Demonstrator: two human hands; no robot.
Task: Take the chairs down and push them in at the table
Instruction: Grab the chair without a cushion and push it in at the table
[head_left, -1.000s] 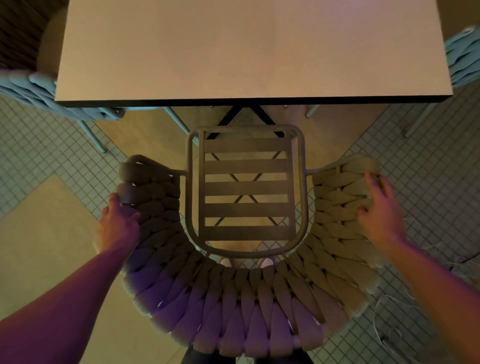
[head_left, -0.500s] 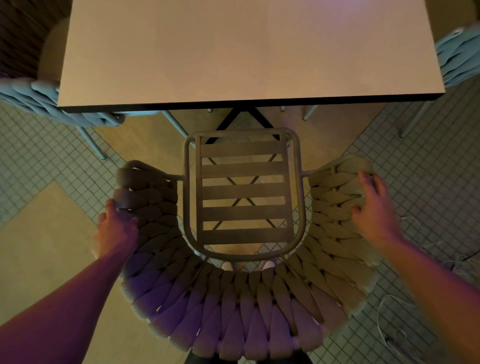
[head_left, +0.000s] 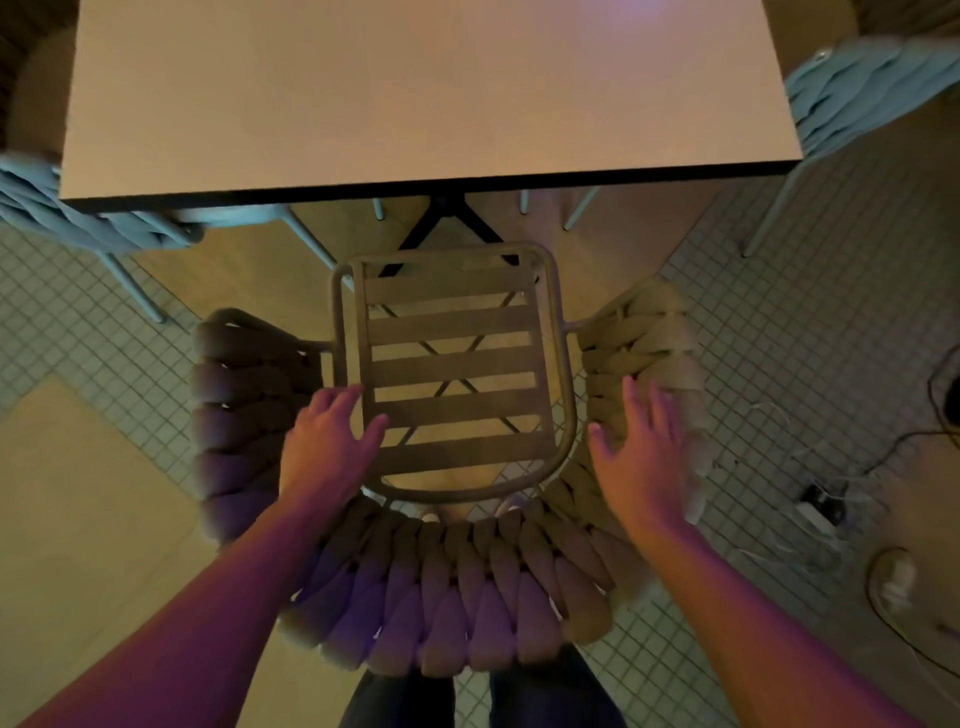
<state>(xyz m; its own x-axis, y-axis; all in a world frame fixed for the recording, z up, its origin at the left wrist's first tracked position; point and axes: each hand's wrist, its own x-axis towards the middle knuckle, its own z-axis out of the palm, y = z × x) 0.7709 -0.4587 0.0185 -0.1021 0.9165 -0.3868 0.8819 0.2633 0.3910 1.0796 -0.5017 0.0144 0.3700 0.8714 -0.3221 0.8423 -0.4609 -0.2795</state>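
Hovering open over the chair (head_left: 452, 597): both hands, fingers spread.

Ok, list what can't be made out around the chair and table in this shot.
All in the head view:
- Chair legs: hidden under its seat and woven back.
- Table far edge: cut off by the top of the frame.
- Blue chairs: cut by the frame sides, partly under the tabletop.
- Left hand, right hand: open, motion-blurred; contact with the chair unclear.
- Floor clutter at right: too dark and small to identify.

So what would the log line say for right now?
chair: on floor, short of table | left hand: open | right hand: open | blue chairs: at sides
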